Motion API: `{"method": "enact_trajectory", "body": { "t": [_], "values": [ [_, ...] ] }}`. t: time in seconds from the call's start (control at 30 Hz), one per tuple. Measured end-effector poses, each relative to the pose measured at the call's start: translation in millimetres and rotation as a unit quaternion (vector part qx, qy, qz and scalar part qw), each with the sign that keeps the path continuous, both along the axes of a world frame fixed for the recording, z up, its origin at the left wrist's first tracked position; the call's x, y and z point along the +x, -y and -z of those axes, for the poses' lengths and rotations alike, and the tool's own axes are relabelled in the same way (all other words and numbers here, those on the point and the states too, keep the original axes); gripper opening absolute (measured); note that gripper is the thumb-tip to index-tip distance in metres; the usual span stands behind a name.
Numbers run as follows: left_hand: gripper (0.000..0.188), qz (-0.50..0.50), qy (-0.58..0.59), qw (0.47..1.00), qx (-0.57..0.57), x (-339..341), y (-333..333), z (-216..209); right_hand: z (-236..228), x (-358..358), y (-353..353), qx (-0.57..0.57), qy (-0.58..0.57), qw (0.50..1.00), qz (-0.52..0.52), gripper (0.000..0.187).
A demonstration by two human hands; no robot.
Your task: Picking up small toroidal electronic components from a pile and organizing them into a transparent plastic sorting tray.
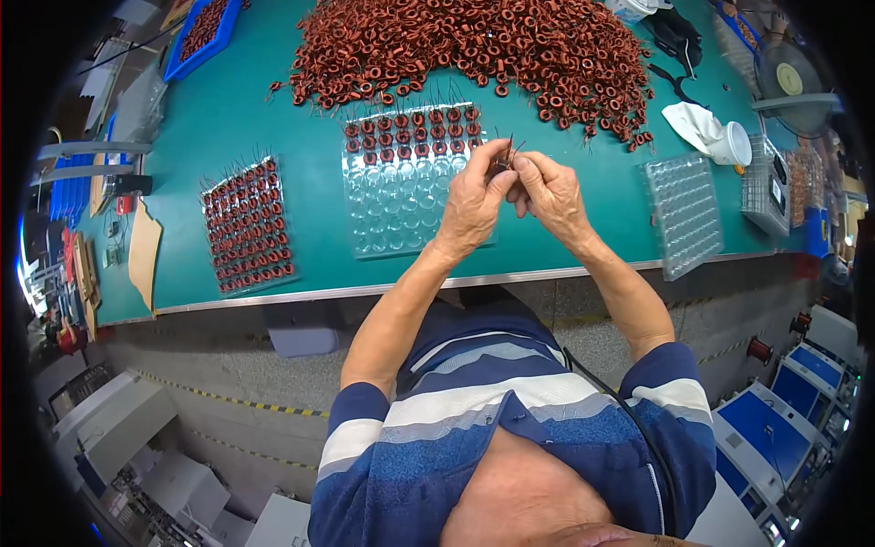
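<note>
Over the right edge of a see-through plastic tray [392, 219], my left hand [469, 205] and my right hand [554, 196] meet, fingers closed. Between their fingertips is a small toroid coil [500, 168], mostly hidden, with thin dark wire leads [513, 146] pointing up. The tray's far rows hold red-brown toroid coils with leads upright; bare round pockets show in its nearer rows. Beyond my hands a wide heap of loose toroid coils [474, 46] covers the far part of the green table [314, 182].
To the left lies a tray filled with coils [246, 228]. On the right are see-through trays [684, 214], a white tub [732, 144], a white cloth [690, 128] and a wire basket [766, 187]. A blue bin [202, 41] stands far left; a cardboard piece [143, 255] lies near the left edge.
</note>
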State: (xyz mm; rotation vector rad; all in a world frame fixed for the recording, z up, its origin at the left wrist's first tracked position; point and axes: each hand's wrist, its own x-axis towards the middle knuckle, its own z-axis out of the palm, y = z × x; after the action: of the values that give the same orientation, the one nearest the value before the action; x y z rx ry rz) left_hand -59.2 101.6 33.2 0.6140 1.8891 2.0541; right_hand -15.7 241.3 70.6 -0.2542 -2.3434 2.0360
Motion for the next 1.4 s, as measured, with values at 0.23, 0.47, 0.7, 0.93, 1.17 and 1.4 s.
{"method": "enact_trajectory", "body": {
  "t": [0.23,0.47,0.7,0.93,1.17,1.4],
  "values": [
    [0.019,0.059,0.015,0.997,-0.054,11,21,-24,-6,7,-6,0.019,-0.078,0.995,0.062,0.036],
    [0.023,0.086,0.036,0.993,-0.072,32,33,-38,-10,22,-9,-0.029,0.005,0.999,-0.04,0.025],
    [0.019,-0.021,-0.025,0.991,-0.132,48,33,-26,-19,36,4,0.392,-0.326,0.86,-0.014,0.009],
    [0.02,0.022,-0.105,0.982,-0.156,54,41,-36,-21,51,17,0.438,-0.393,0.809,-0.001,0.013],
    [0.023,0.004,-0.238,0.954,-0.184,60,46,-36,-3,48,19,0.077,-0.113,0.99,0.03,0.01],
    [0.018,-0.016,-0.205,0.962,-0.181,53,53,-23,-8,40,29,0.109,-0.146,0.98,0.077,0.013]
  ]
}}
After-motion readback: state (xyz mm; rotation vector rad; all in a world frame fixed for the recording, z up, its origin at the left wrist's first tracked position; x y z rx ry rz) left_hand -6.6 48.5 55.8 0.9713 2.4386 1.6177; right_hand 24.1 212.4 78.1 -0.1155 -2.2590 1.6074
